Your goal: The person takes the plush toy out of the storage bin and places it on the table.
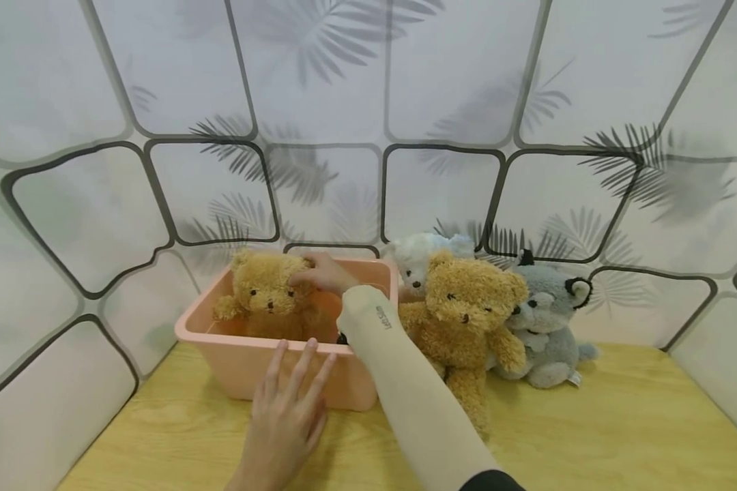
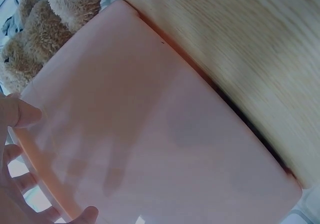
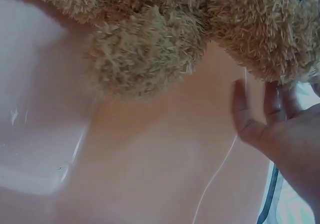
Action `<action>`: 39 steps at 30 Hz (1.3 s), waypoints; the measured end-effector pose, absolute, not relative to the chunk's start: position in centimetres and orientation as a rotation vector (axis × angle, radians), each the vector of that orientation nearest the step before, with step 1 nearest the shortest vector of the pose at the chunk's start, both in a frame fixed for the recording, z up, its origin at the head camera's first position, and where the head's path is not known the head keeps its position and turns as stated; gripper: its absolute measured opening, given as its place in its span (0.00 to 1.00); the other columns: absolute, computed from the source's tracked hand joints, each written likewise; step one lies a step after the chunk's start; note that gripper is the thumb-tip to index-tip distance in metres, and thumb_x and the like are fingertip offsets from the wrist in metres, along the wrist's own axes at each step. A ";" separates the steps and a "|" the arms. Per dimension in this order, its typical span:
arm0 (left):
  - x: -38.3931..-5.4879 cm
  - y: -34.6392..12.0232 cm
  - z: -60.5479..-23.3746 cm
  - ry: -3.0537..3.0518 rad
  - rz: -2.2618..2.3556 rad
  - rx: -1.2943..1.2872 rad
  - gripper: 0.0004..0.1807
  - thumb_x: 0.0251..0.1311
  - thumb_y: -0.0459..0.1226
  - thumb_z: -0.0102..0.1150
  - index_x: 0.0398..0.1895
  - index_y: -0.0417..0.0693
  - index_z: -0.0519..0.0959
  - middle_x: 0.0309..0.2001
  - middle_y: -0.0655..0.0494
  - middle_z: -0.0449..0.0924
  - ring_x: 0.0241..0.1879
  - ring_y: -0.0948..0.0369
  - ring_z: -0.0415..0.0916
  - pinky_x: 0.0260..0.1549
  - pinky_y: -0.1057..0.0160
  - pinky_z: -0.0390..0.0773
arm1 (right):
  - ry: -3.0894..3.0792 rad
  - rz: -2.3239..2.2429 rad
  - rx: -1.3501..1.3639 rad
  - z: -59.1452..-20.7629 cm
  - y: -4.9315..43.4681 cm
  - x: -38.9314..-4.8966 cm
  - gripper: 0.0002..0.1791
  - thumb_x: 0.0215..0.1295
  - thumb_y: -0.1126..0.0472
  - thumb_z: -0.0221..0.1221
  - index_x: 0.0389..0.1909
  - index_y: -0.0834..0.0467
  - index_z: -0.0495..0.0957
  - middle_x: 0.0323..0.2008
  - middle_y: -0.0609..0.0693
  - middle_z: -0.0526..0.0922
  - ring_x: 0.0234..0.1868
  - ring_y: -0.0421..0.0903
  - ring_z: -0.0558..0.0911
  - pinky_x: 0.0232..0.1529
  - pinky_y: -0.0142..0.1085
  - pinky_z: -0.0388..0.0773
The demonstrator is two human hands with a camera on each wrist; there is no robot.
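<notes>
A tan teddy bear point(image 1: 263, 290) is upright inside a pink plastic bin point(image 1: 233, 372), facing me. My right hand point(image 1: 327, 274) reaches over the bin and grips the side of the bear's head at the ear. In the right wrist view the right hand's fingers point(image 3: 272, 103) are slightly blurred beside the bear's fur point(image 3: 145, 53); the ear is hidden. My left hand point(image 1: 285, 409) rests on the bin's front rim with its fingers extended. Up close, the left wrist view has those fingers point(image 2: 25, 116) along the rim of the bin point(image 2: 150, 108).
Right of the bin, a second tan teddy bear point(image 1: 467, 320) stands on the wooden table point(image 1: 620, 423). Behind it is a white plush toy point(image 1: 414, 256), and beside it a grey plush animal point(image 1: 549, 327) with black-edged ears. A patterned fabric wall point(image 1: 325, 198) closes off the back.
</notes>
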State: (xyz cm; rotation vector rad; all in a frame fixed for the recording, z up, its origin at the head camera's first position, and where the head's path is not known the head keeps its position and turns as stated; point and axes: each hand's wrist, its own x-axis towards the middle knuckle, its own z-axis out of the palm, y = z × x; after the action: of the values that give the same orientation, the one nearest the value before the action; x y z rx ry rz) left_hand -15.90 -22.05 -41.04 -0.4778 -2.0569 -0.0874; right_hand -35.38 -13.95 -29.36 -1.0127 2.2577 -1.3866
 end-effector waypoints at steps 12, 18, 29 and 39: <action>-15.6 -21.4 -41.6 -2.074 -0.108 -0.480 0.28 0.73 0.44 0.34 0.69 0.50 0.74 0.72 0.45 0.67 0.66 0.32 0.62 0.38 0.32 0.79 | 2.214 -1.239 -1.077 -30.0 -12.7 -34.6 0.45 0.68 0.60 0.64 0.81 0.52 0.52 0.70 0.53 0.70 0.63 0.49 0.76 0.59 0.41 0.77; -15.7 -21.0 -41.5 -2.096 -0.108 -0.482 0.28 0.70 0.44 0.37 0.70 0.51 0.73 0.73 0.45 0.66 0.67 0.32 0.61 0.39 0.33 0.79 | 2.147 -1.200 -1.135 -29.9 -12.3 -34.7 0.43 0.68 0.64 0.63 0.80 0.52 0.54 0.71 0.54 0.70 0.62 0.47 0.77 0.59 0.40 0.76; -16.0 -21.6 -41.0 -2.088 -0.106 -0.472 0.29 0.65 0.43 0.42 0.69 0.49 0.75 0.73 0.44 0.65 0.66 0.31 0.62 0.36 0.32 0.79 | 2.024 -1.437 -1.005 -24.9 -12.8 -34.2 0.51 0.67 0.61 0.65 0.83 0.50 0.45 0.81 0.49 0.45 0.70 0.59 0.67 0.45 0.48 0.84; -15.8 -22.3 -40.8 -2.118 -0.104 -0.475 0.29 0.64 0.44 0.44 0.68 0.49 0.75 0.73 0.44 0.64 0.67 0.31 0.61 0.37 0.30 0.78 | 2.144 -1.678 -0.982 -22.5 -11.7 -31.2 0.50 0.67 0.55 0.67 0.82 0.52 0.47 0.79 0.52 0.54 0.62 0.51 0.78 0.53 0.43 0.81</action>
State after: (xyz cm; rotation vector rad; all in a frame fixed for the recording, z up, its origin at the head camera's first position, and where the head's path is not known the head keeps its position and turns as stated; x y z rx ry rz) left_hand -15.81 -22.25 -40.81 -0.4753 -2.1177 -0.1038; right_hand -31.18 -11.66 -22.45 -0.9823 2.1435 -1.6778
